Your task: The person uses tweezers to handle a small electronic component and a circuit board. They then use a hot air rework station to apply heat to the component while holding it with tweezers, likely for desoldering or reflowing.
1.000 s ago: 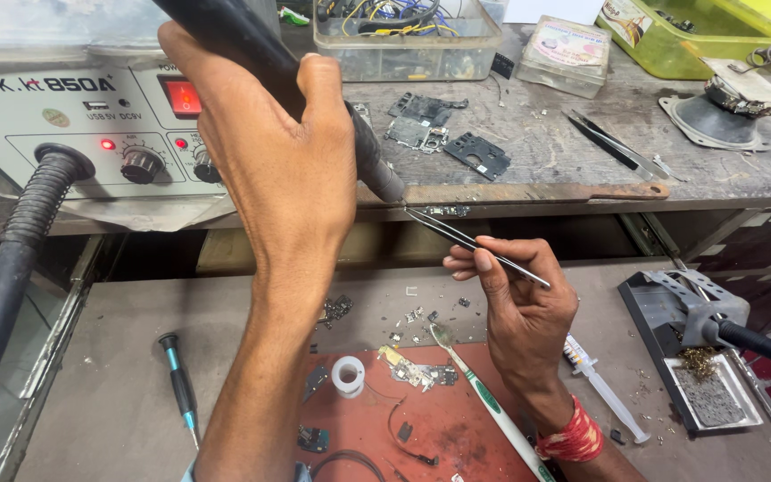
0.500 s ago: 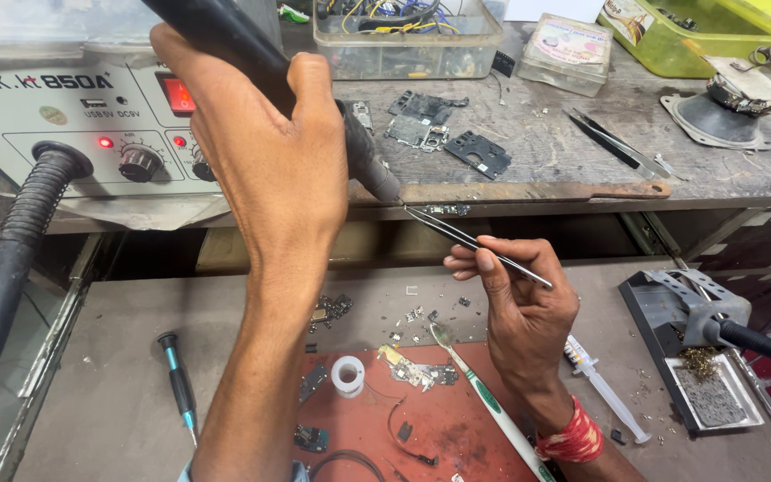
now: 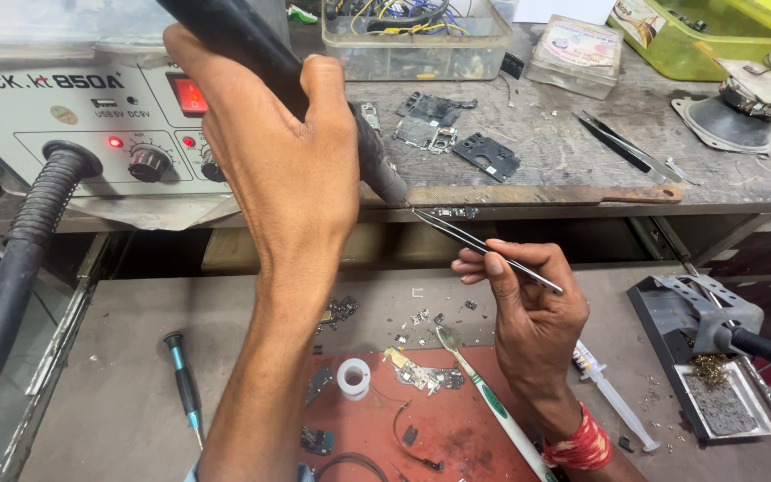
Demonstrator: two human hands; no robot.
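My left hand (image 3: 292, 170) grips the black handle of a hot-air wand (image 3: 363, 147), held high with its nozzle slanting down to the right toward the bench edge. My right hand (image 3: 528, 312) pinches thin metal tweezers (image 3: 484, 245) whose tips reach up-left to a small circuit board piece (image 3: 454, 212) lying on the wooden edge strip, right under the nozzle. A red thread band circles my right wrist.
A grey hot-air station (image 3: 91, 125) with a lit red switch and black hose (image 3: 11, 295) stands at left. Below lie a red mat (image 3: 457, 437) with board scraps, tape roll (image 3: 353, 378), toothbrush (image 3: 493, 406), screwdriver (image 3: 186, 393), syringe (image 3: 613, 397). Soldering stand (image 3: 716, 357) at right; parts boxes behind.
Both hands hold almost still; the wand and the tweezers keep the same position at the bench edge.
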